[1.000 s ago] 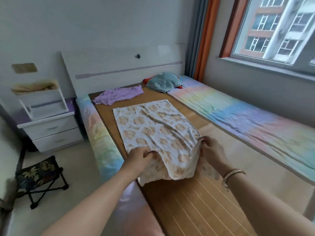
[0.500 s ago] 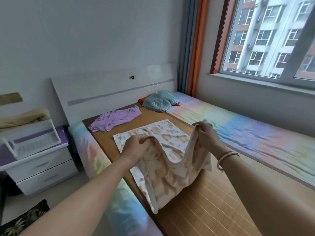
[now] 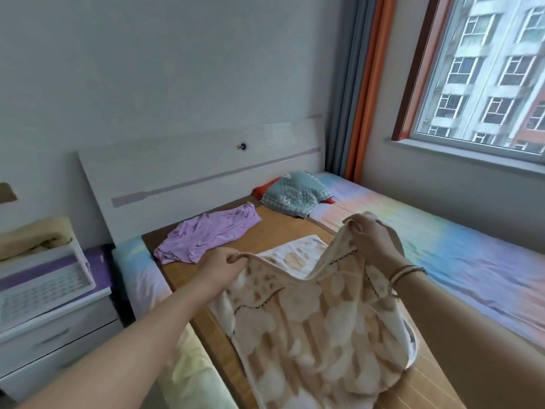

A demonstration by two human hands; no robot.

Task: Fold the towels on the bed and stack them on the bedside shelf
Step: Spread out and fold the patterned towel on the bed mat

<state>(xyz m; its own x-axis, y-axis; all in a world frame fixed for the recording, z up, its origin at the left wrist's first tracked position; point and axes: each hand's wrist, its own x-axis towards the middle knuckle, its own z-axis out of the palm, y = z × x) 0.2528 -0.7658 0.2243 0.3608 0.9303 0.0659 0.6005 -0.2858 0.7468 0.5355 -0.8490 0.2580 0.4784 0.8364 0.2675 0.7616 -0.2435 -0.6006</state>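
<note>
Grey walls (image 3: 177, 60), white headboard (image 3: 200, 169), orange curtain (image 3: 365, 93), daylit window (image 3: 486, 72).

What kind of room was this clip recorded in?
Most likely a home bedroom. A bed with a white headboard fills the room, a pillow lies at its head, and a white nightstand with drawers stands beside it. Apartment blocks show through the window.

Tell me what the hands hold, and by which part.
Both hold the patterned towel by its near corners: left hand one, right hand the other.

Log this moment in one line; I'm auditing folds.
step: first fold | left hand: gripping patterned towel | right hand: gripping it | purple towel: unfolded
</note>
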